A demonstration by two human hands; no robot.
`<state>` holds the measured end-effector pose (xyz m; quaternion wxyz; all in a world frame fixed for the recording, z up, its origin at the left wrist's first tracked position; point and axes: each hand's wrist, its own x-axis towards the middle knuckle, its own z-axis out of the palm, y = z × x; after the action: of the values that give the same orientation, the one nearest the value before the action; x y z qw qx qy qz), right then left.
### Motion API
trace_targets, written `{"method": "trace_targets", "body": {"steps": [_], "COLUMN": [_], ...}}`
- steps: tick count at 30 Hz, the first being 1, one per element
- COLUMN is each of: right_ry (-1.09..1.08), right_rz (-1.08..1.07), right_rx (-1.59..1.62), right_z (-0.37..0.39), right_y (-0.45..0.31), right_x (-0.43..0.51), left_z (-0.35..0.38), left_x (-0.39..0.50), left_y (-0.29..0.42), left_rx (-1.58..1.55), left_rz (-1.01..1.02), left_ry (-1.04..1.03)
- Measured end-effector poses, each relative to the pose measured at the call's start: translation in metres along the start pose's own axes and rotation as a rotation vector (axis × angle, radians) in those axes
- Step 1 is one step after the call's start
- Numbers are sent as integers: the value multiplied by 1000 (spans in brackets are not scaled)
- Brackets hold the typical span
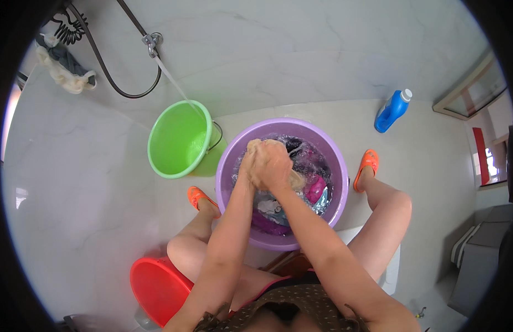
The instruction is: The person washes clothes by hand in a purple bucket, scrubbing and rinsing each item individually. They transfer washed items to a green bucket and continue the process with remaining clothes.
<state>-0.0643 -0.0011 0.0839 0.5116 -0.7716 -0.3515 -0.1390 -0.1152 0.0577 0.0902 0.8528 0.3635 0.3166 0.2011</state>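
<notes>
Both hands are pressed together above a round purple plastic basin (283,121), gripping a wet beige cloth (297,181). My right hand (274,167) lies over the cloth and covers much of my left hand (249,159). Part of the cloth trails down toward the water on the right. Soaking in the basin are a magenta garment (315,189), a white-and-blue patterned garment (269,206), a purple cloth (268,225) and dark fabric (293,144). The water around them is rippled.
Water runs from a wall tap (150,45) into a green bucket (179,141) left of the basin. A blue bottle with a white cap (391,111) stands at the right wall. A red tub (158,286) leans at lower left; grey boxes (482,249) stand far right.
</notes>
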Motion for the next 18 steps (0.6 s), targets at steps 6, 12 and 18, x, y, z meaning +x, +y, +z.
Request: {"method": "trace_targets", "body": {"steps": [6, 12, 18], "right_ry": [-465, -995, -1375], "right_rz": [166, 245, 599], "right_rx": [-440, -466, -329], "right_z": [-63, -52, -2], "right_y": [67, 66, 123], "right_x": [26, -52, -48], "left_z": [-19, -30, -66], "left_x": [-27, -25, 17], "left_y": [18, -88, -117], "left_rx": [760, 1677, 1552], "left_rz": [44, 439, 137], "left_ry": [253, 186, 110]}}
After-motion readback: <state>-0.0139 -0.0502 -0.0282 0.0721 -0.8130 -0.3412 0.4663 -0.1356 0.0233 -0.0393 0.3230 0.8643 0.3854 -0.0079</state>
